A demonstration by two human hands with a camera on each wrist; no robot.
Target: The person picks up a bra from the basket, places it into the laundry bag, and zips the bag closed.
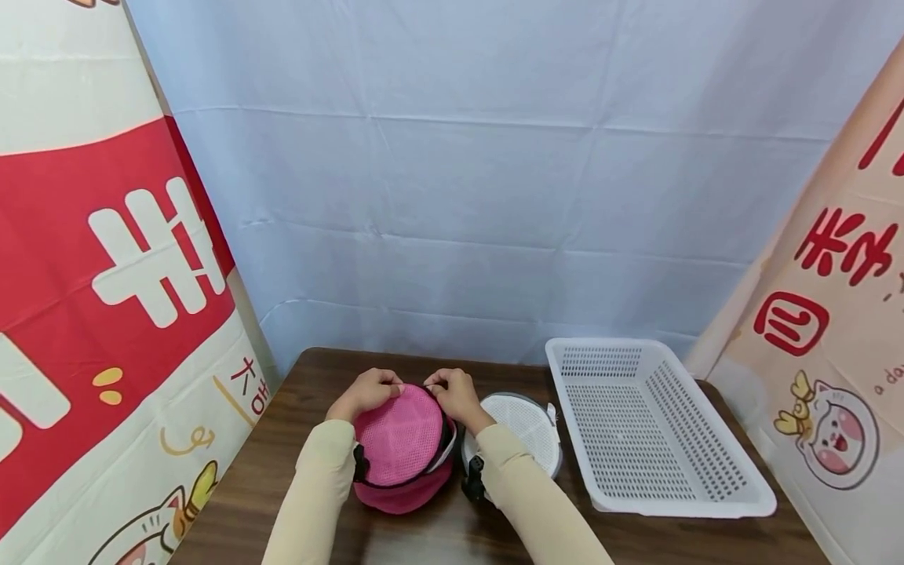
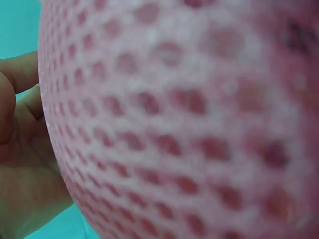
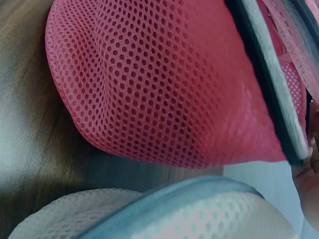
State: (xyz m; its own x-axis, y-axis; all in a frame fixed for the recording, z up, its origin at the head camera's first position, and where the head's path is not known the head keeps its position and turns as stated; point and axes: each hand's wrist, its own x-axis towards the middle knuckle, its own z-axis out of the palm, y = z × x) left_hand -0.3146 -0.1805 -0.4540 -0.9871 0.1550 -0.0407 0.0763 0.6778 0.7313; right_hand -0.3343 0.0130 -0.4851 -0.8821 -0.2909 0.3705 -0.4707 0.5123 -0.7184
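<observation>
In the head view a round pink mesh laundry bag (image 1: 399, 443) sits on the table with its lid gaping along the right side, where a dark and pale edge band shows. My left hand (image 1: 370, 392) pinches the lid's far left rim. On the far right rim, my right hand (image 1: 455, 395) pinches the dark edge. The left wrist view is mostly filled by pink mesh (image 2: 149, 124), the left hand (image 2: 30, 144) behind it. Through the right wrist view the bag's pink side (image 3: 144, 84) and opening show, with part of the right hand (image 3: 308, 184) at the edge.
A round white mesh bag (image 1: 523, 424) with a grey border lies just right of the pink one, partly under my right forearm. Farther right stands a white perforated basket (image 1: 600, 479). Behind the wooden table (image 1: 264, 479) hangs a pale blue cloth (image 1: 466, 196).
</observation>
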